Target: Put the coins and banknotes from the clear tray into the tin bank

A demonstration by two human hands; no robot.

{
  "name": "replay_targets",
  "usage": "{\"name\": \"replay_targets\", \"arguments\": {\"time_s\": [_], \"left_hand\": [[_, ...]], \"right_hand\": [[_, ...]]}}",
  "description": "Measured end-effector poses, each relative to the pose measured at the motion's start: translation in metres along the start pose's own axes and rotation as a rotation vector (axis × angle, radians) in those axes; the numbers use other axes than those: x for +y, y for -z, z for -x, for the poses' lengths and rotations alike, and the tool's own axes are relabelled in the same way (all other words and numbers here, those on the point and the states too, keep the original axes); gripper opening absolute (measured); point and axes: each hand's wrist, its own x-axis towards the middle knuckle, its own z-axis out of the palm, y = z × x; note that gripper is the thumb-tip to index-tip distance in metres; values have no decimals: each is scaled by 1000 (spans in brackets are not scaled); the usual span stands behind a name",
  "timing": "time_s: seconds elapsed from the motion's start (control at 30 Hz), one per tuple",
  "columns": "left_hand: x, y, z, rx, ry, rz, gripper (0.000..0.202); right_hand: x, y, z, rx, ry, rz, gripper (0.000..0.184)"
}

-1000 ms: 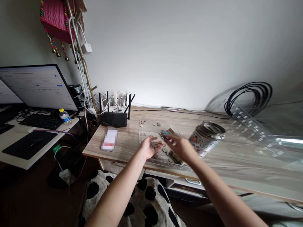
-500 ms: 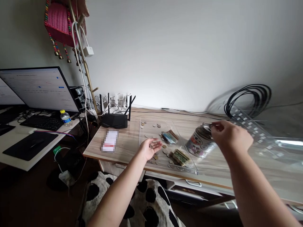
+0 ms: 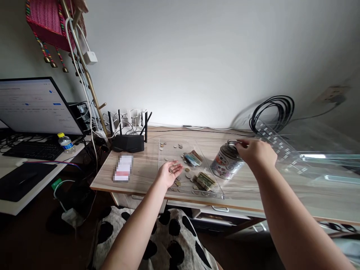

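My left hand lies palm up over the near left part of a clear plastic tray, fingers apart, with a coin or two resting in the palm. Loose coins and folded banknotes lie scattered in the tray. To its right stands a printed tin money can with a slotted lid. My right hand hovers at the can's top, fingertips pinched together at the lid; what they hold is too small to make out.
A black router and a small white-and-red packet sit on the left of the wooden desk. Clear plastic organiser pieces and a black cable coil lie right. A monitor and water bottle stand far left.
My right hand went from the coins beside my left palm across to the top of the tin can. The left hand stayed palm up over the tray. The view shifted slightly right.
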Motion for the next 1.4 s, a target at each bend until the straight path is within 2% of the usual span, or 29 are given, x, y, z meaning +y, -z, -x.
{"name": "replay_targets", "arguments": {"time_s": [0.07,0.1,0.13,0.2,0.27,0.37,0.47,0.57,0.63,0.7,0.8,0.83,0.9,0.97,1.03,1.13,1.17,1.23,1.3,1.33,1.4], "left_hand": [[0,-1,1,-12,4,5,22],[0,-1,1,-20,6,6,24],[0,-1,1,-29,13,6,25],[1,-2,2,-42,39,0,29],[1,-4,3,-45,73,-17,34],[3,-7,5,-34,91,-64,40],[2,-8,8,-57,100,-111,45],[1,-8,9,-156,122,-139,46],[-1,-7,8,-215,127,-146,47],[-1,-6,6,-191,130,-189,46],[-1,-7,5,-117,75,-270,44],[-1,-7,6,-105,58,-284,43],[0,-8,6,-90,43,-291,41],[0,-8,6,-70,36,-286,37],[0,-8,6,-55,35,-287,32],[-2,-8,4,-35,21,-318,25],[-3,-9,4,-26,-7,-344,22],[-7,-11,6,-5,-111,-448,17],[-10,-13,10,-18,-241,-648,14],[-12,-14,13,-40,-303,-779,13],[-14,-15,17,-160,-421,-1050,14]], "right_hand": [[-16,-7,17,178,-60,-38,37],[-29,-13,28,194,-65,-69,35],[-43,-21,39,125,16,-132,33],[-72,-40,62,-166,229,-264,28],[-97,-58,81,-319,414,-281,24],[-119,-74,97,-398,529,-199,20],[-127,-75,102,-414,546,-89,19],[-125,-65,101,-386,556,-26,20],[-114,-53,90,-316,508,-46,22],[-92,-35,69,-181,357,-82,24],[-45,-4,25,33,6,-5,26],[-30,4,10,45,-81,65,25],[-5,13,-13,-40,-149,165,21],[8,14,-26,-117,-116,200,18],[11,10,-30,-156,-54,206,17],[4,6,-25,-195,-61,241,17],[-1,6,-19,-164,-66,239,18],[-12,3,-1,-3,-35,184,24],[-24,-5,26,128,67,77,29],[-29,-11,41,115,122,23,29],[-38,-28,70,-108,251,-33,23]]}}
